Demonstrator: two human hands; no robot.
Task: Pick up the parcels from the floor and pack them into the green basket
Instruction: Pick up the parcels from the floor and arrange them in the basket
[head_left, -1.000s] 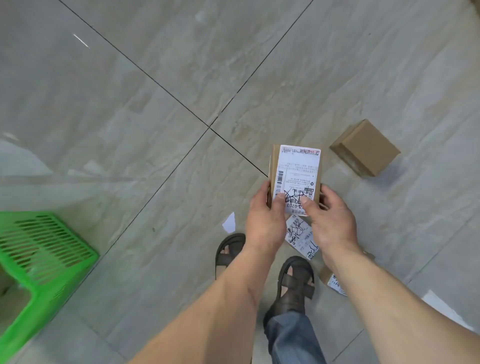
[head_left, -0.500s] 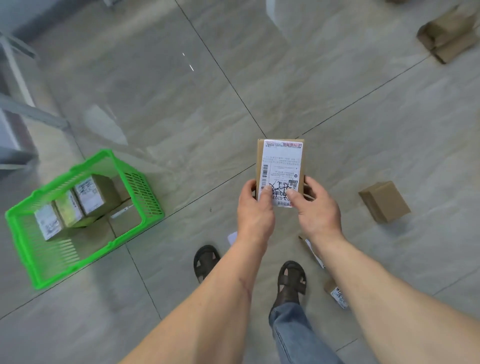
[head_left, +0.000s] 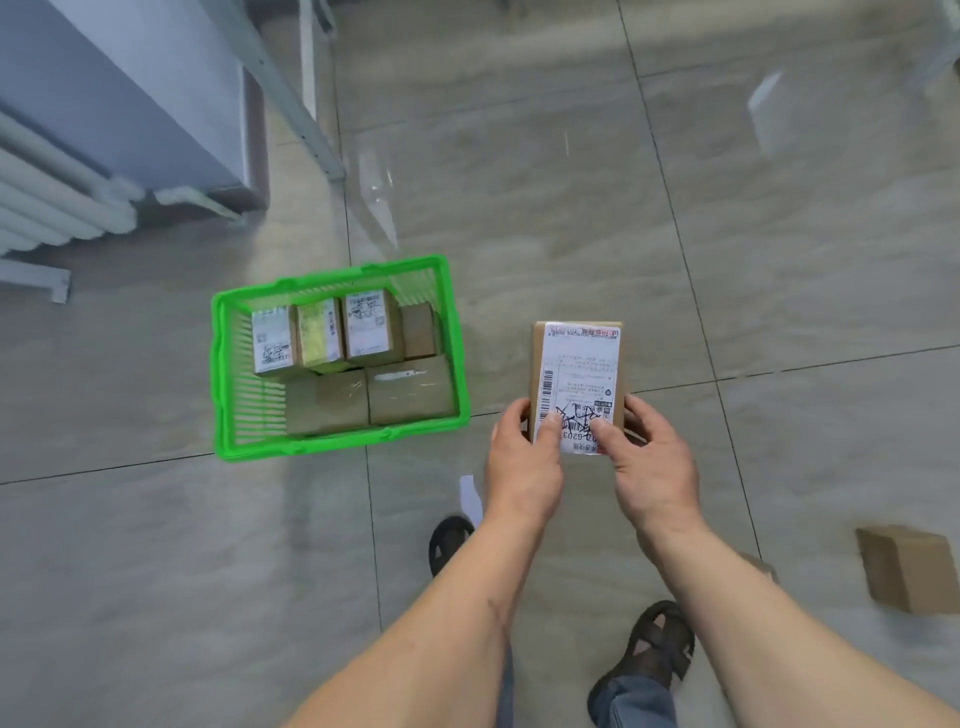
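Observation:
A flat brown parcel (head_left: 577, 371) with a white shipping label faces up, held by its near end in front of me. My left hand (head_left: 522, 467) grips its left edge with the thumb on the label. My right hand (head_left: 649, 462) grips the right edge the same way. The green basket (head_left: 221, 374) stands on the floor to the left of the parcel, with several cardboard parcels (head_left: 371, 327) packed inside. A plain brown parcel (head_left: 909, 566) lies on the floor at the right.
A radiator (head_left: 57, 197) and a grey-blue cabinet (head_left: 140, 88) fill the upper left, with a metal frame leg (head_left: 291, 98) beside them. A white paper scrap (head_left: 470, 493) lies near my sandalled feet (head_left: 657, 644). Tiled floor spreads all around.
The view has swung left, so the basket has moved from the left edge toward the centre. Both hands still hold the labelled parcel, now closer to the basket.

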